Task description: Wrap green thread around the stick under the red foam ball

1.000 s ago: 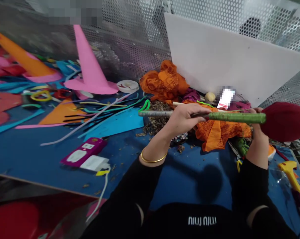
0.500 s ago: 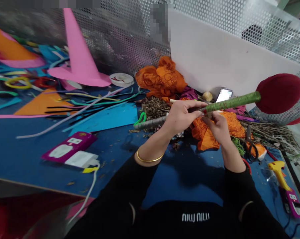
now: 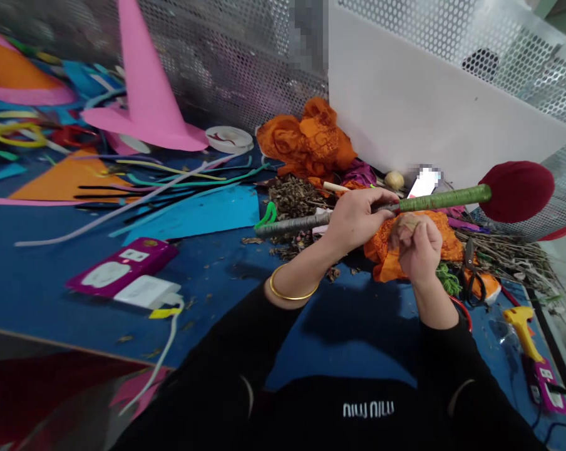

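A long stick (image 3: 442, 198) lies across my view, wrapped in grey at its left part and in shiny green at its right part. A dark red, cloth-covered rounded head (image 3: 518, 191) is on its right end, and a bright green loop (image 3: 267, 216) on its left end. My left hand (image 3: 358, 219) is closed around the stick where the grey meets the green. Just below the green part, my right hand (image 3: 419, 247) is pinched shut, its fingertips partly blurred; what they hold cannot be made out. Orange cloth (image 3: 386, 254) lies behind and beneath my right hand.
Black scissors (image 3: 473, 275) and a yellow glue gun (image 3: 522, 329) lie at the right. At the left are a purple power strip (image 3: 123, 266) with a plugged-in white adapter, a pink cone hat (image 3: 146, 94) and several coloured strips. Dry leaves and twigs (image 3: 513, 250) litter the back.
My right hand has come away from the stick, slightly down and right, and is now pinched below it. The stick's red head has dipped a little; my left hand keeps its grip.
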The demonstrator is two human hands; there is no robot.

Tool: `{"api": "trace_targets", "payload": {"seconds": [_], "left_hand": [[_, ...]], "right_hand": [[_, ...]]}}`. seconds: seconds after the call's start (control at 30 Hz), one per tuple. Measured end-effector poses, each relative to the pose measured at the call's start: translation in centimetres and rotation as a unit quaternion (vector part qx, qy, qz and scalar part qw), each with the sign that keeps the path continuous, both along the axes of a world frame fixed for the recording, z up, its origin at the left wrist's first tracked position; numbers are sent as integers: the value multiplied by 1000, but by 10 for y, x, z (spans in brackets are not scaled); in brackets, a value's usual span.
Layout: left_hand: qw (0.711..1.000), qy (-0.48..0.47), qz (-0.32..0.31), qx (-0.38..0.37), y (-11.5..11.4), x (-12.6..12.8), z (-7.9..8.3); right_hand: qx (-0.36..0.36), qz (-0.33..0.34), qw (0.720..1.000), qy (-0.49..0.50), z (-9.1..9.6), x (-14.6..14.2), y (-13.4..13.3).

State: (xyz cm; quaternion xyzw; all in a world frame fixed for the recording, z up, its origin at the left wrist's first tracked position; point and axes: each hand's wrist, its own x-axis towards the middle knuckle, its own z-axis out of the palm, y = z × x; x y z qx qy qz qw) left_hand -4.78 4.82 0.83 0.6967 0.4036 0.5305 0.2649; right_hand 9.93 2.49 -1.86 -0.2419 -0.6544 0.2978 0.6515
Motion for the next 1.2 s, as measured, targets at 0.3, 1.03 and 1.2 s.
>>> {"api": "trace_targets", "payload": {"seconds": [0.3,1.03,1.2], "left_hand": [[998,43,40,15,3,12,-11],[937,314,33,149,-6,19,-22],[907,354,34,225,-11,21,-22]], "right_hand": [[175,-194,936,-237,-3,-2,-15],[-22,-168,975,-142,30,38,7],[-39,-196,966,-161,26,44,14]]}}
